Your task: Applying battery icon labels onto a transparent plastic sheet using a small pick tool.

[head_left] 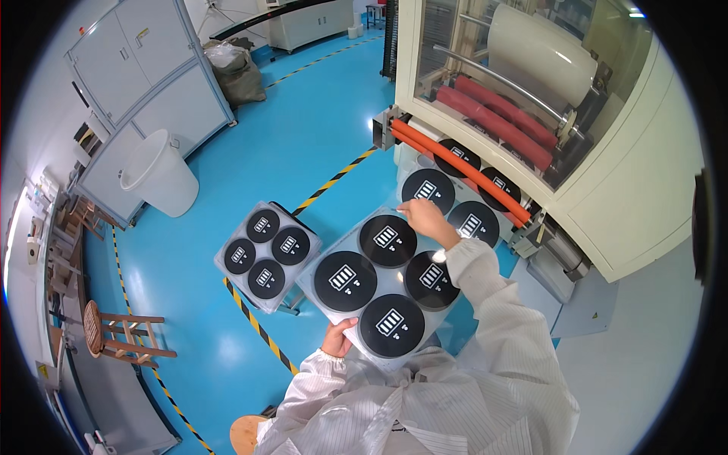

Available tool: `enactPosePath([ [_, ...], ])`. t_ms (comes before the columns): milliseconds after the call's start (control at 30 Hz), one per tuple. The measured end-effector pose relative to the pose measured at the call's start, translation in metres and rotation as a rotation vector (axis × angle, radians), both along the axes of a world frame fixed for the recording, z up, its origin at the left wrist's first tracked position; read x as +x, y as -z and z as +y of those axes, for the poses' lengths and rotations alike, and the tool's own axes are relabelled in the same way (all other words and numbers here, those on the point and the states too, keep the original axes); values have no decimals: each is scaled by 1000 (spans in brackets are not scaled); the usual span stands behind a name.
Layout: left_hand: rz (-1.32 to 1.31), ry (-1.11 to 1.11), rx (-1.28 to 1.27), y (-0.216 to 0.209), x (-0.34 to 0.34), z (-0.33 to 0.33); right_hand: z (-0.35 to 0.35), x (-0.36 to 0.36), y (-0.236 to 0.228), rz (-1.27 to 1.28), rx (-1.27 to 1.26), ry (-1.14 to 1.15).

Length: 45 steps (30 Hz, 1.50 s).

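Observation:
In front of me lies a clear plastic sheet (pixel 400 285) with several black discs, each printed with a white battery-like mark. My left hand (pixel 337 338) grips its near left edge, the thumb on top beside a black disc (pixel 346 281). At the far edge my right hand (pixel 426 218) is closed, fingertips pressed together at the sheet's border; its palm side is hidden. Just beyond, a second sheet with black discs (pixel 429 189) runs under the orange rollers (pixel 460 168) of a cream machine (pixel 637 152).
To the left, a stack of sheets with black discs (pixel 265 279) rests on a small stand. A white bin (pixel 161 176), grey cabinets (pixel 144 68) and a wooden stool (pixel 92 328) stand farther left. Red rollers (pixel 493 117) sit behind the machine's window. Yellow-black tape (pixel 262 334) marks the blue floor.

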<state>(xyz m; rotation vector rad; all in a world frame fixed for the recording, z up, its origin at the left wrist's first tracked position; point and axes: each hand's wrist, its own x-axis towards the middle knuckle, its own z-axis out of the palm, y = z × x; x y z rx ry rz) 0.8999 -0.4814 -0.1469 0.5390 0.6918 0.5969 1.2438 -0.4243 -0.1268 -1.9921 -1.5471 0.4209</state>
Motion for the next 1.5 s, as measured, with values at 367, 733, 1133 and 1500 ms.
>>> enactPosePath([
  [367, -60, -20, -127, 45, -19, 10, -259, 26, -18, -44, -442, 25],
  [733, 1, -14, -144, 26, -15, 22, -265, 30, -27, 352, -356, 52],
  [1133, -27, -28, -191, -11, 30, -5, -273, 16, -65, 1350, 99, 0],
  [1500, -161, 43, -24, -62, 124, -4, -281, -3, -117, 1338, 39, -106],
])
